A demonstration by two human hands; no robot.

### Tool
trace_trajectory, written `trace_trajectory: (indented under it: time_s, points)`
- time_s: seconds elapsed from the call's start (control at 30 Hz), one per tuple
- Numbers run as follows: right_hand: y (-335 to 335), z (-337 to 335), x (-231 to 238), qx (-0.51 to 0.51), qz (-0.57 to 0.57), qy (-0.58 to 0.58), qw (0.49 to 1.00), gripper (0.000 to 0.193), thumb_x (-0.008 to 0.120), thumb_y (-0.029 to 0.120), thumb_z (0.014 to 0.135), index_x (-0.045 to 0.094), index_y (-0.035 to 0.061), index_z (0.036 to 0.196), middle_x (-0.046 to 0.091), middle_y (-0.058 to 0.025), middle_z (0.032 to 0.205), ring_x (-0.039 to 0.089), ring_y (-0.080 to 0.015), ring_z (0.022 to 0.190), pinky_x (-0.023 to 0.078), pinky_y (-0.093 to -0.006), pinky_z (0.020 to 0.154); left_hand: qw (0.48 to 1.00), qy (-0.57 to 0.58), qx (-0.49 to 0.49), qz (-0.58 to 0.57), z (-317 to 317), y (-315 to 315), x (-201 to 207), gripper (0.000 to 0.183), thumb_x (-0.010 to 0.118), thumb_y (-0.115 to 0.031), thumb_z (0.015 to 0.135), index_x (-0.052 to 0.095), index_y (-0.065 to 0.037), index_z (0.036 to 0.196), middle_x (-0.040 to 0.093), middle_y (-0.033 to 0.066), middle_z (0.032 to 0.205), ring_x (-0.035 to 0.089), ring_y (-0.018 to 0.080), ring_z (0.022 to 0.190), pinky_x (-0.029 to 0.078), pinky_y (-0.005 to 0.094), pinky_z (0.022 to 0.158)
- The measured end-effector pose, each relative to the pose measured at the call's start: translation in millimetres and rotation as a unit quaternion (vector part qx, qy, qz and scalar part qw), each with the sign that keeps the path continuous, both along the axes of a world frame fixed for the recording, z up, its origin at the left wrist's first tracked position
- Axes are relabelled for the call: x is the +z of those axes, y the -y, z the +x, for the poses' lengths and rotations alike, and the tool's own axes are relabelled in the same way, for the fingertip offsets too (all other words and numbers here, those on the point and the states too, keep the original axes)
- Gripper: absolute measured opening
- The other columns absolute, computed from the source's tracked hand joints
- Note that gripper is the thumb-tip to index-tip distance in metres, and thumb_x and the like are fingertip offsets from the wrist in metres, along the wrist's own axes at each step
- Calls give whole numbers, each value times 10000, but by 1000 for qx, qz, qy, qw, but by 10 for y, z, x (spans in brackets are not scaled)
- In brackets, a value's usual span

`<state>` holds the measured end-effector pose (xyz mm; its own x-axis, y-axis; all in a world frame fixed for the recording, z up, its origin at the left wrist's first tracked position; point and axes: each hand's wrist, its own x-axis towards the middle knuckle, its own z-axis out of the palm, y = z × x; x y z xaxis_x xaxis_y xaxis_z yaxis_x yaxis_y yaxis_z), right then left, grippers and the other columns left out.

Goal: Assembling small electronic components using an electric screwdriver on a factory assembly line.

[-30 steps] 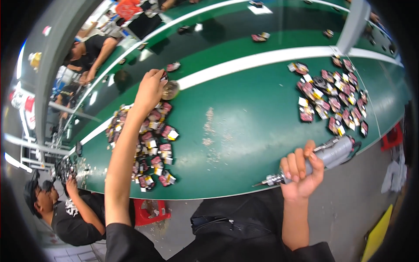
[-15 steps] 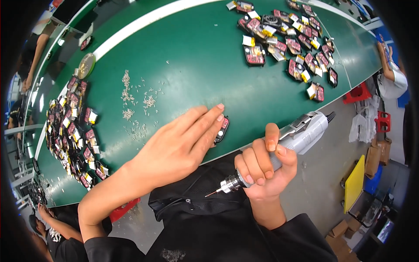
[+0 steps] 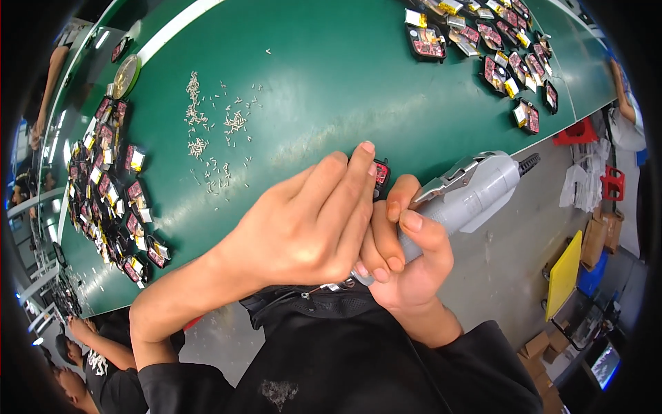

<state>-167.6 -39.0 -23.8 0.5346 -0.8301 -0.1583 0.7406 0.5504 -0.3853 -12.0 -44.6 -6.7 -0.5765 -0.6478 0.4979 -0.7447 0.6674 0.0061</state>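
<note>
My left hand (image 3: pixel 310 221) bends over the table's near edge, its fingers pressed together against a small black device housing (image 3: pixel 381 176) with a red circuit board inside. Most of that housing and my left thumb are hidden behind the fingers. In my right hand (image 3: pixel 414 265) is a grey electric screwdriver (image 3: pixel 465 196), its cable end pointing up and right. The screwdriver's front end passes beneath my left hand, so its bit is out of sight. Both hands are close together, the right fingers beside the housing.
Many small white pins (image 3: pixel 234 123) lie scattered on the green table (image 3: pixel 310 83). Heaped open housings with boards and batteries stand at the left (image 3: pixel 103 186) and the far right (image 3: pixel 496 34). A round dish (image 3: pixel 126 76) sits at the far left. Other people are near the edges.
The screwdriver has moved left and its tip has gone under my left hand. My right hand has come up against the left. The whole view has shifted.
</note>
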Motion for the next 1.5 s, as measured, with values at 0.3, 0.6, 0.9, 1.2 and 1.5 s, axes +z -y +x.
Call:
trace_trajectory:
  time_s: [0.3, 0.6, 0.9, 1.2, 1.5]
  points:
    - [14, -7, -26, -18, -8, -9, 1000, 105, 422, 136, 892, 453, 44, 931, 404, -34, 495, 404, -146, 409, 383, -293, 440, 1000, 1, 2, 19, -16, -9, 23, 461, 571, -37, 458, 597, 152, 877, 620, 254, 918, 619, 294, 702, 526, 312, 533]
    - [97, -96, 30, 24, -37, -10, 999, 125, 451, 142, 890, 430, 52, 973, 386, -37, 481, 397, -148, 412, 358, -288, 435, 991, 42, 75, 101, -141, -97, 126, 431, 579, -25, 491, 598, 164, 878, 610, 268, 933, 617, 315, 794, 539, 327, 596]
    - [891, -347, 561, -52, -268, -35, 961, 145, 497, 180, 902, 419, 58, 913, 434, 4, 491, 417, -103, 399, 369, -237, 459, 990, 113, 56, 56, -87, -171, 48, 240, 636, 24, 675, 640, 153, 878, 635, 269, 998, 628, 296, 825, 542, 304, 668]
    - [1112, -236, 439, 13, -302, -85, 949, 158, 459, 206, 917, 416, 54, 928, 403, 11, 497, 417, -108, 446, 356, -270, 526, 993, 93, 73, 25, -96, -145, 4, 201, 640, 25, 635, 670, 118, 811, 671, 232, 929, 646, 273, 805, 543, 277, 687]
    - [1132, -211, 363, 36, -311, -92, 945, 141, 449, 201, 917, 418, 64, 910, 407, 13, 498, 419, -107, 434, 365, -268, 526, 995, 63, 74, 6, -108, -143, -62, 190, 652, 27, 623, 662, 122, 787, 674, 222, 902, 644, 266, 783, 540, 277, 669]
